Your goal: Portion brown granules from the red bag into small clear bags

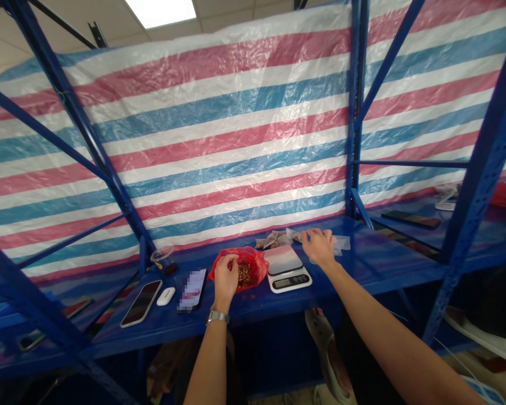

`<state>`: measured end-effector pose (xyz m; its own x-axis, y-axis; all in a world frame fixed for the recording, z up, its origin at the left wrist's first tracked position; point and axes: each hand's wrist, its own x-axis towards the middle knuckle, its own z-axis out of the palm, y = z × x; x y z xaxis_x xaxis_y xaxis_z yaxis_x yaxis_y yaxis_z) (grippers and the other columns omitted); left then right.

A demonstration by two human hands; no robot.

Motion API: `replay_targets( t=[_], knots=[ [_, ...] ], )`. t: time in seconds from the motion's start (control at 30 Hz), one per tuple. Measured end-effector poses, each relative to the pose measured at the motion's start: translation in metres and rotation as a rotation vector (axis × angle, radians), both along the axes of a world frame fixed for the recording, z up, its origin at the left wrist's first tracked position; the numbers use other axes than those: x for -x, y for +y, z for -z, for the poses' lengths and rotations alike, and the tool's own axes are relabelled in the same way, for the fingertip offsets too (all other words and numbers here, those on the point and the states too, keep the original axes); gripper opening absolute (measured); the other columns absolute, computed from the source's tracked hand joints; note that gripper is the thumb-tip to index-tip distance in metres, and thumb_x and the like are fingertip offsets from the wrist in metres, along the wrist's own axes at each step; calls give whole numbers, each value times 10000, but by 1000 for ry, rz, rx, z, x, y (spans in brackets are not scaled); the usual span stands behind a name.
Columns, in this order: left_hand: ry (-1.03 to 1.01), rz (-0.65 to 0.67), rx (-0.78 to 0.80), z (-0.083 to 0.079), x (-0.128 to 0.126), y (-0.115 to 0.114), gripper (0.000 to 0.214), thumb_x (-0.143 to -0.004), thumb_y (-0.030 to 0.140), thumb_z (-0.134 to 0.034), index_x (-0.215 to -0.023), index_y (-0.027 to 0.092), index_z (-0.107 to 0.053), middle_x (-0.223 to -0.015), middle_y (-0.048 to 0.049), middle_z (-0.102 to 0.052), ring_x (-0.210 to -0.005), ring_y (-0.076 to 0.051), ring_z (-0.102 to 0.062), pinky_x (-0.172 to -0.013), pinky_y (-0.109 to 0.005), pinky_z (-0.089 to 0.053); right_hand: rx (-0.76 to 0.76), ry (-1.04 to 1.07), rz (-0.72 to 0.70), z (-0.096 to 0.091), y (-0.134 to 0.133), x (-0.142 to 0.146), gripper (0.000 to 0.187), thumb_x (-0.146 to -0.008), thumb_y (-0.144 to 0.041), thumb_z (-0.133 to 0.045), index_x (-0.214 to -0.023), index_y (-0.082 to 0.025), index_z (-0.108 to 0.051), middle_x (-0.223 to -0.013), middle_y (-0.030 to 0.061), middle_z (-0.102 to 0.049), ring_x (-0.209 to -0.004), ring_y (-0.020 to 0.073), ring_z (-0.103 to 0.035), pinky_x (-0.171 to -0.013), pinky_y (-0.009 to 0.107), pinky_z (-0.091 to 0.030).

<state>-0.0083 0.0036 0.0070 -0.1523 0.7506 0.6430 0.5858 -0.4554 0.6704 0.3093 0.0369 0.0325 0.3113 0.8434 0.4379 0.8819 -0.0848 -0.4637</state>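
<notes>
My left hand [225,279] rests at the mouth of a red plastic bag [255,266] with its fingers curled down, gripping the bag's rim. Small brown pieces [244,275] fill the bag's open part. My right hand [318,246] pinches a clear plastic bag [341,243] at the back of the blue shelf [362,253]. Further crumpled clear bags with brown contents [276,239] lie to its left. Between my hands stands a white digital kitchen scale [287,269] with a pink-reflecting platform and nothing on it.
Left of the red bag lie a phone with a blurred screen [193,289], a white earbud case [165,296], another phone [141,302] and a clear lidded cup [162,256]. Blue steel uprights [476,191] frame the shelf, and a striped tarp [211,129] hangs behind it.
</notes>
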Motion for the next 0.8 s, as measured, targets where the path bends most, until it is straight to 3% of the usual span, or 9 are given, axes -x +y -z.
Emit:
replay_targets(
  t=[0.1,0.2,0.4,0.5,0.63,0.7,0.8],
  knots=[
    [2,-10,1,1,-4,0,208,-901,166,-555,-931,231,-751,-1005,-78,-772,-987,-255,-711,-983,-439,-526,172,-101,-200,0,6,20,653,-1071,-501,-235,-1127,-190,-806,-1334,151,-684,-1319,404,-441,-1088,558,-306],
    [5,-9,0,-1,-6,-2,214,-891,150,-556,-901,236,-752,-980,-69,-779,-959,-248,-717,-939,-414,-544,262,-134,-209,3,17,35,768,-1073,-545,-164,-1127,-129,-808,-1292,202,-703,-1373,419,-415,-1123,575,-252],
    [-12,-12,10,-4,1,-9,196,-906,171,-562,-906,224,-751,-992,-77,-782,-991,-250,-720,-967,-431,-538,339,-46,-222,8,34,46,808,-1059,-594,-162,-1206,-93,-779,-1342,229,-674,-1472,436,-332,-1166,588,-197],
    [-46,-26,-4,-4,3,-11,189,-904,182,-567,-900,217,-753,-984,-77,-779,-984,-246,-717,-958,-425,-539,283,21,-250,10,35,50,767,-1062,-589,-196,-1235,-104,-764,-1385,219,-653,-1478,451,-323,-1171,618,-203],
    [-127,-5,7,-6,0,-11,167,-891,218,-591,-871,206,-756,-950,-79,-777,-965,-246,-716,-965,-427,-533,159,57,-316,9,28,63,626,-1088,-507,-204,-1367,-229,-690,-1505,94,-591,-1423,396,-411,-1167,609,-275],
    [-233,45,42,-8,-4,-10,154,-886,269,-621,-873,195,-755,-914,-77,-771,-920,-237,-717,-930,-407,-547,28,72,-360,6,21,73,560,-1092,-466,-242,-1435,-255,-631,-1547,76,-551,-1398,355,-444,-1153,562,-337],
    [-451,141,159,-13,-12,-11,212,-864,360,-682,-968,186,-744,-864,-53,-754,-782,-196,-699,-773,-334,-561,-238,109,-458,0,2,93,521,-1081,-396,-317,-1503,-205,-557,-1549,129,-531,-1406,332,-451,-1143,518,-384]
  ],
)
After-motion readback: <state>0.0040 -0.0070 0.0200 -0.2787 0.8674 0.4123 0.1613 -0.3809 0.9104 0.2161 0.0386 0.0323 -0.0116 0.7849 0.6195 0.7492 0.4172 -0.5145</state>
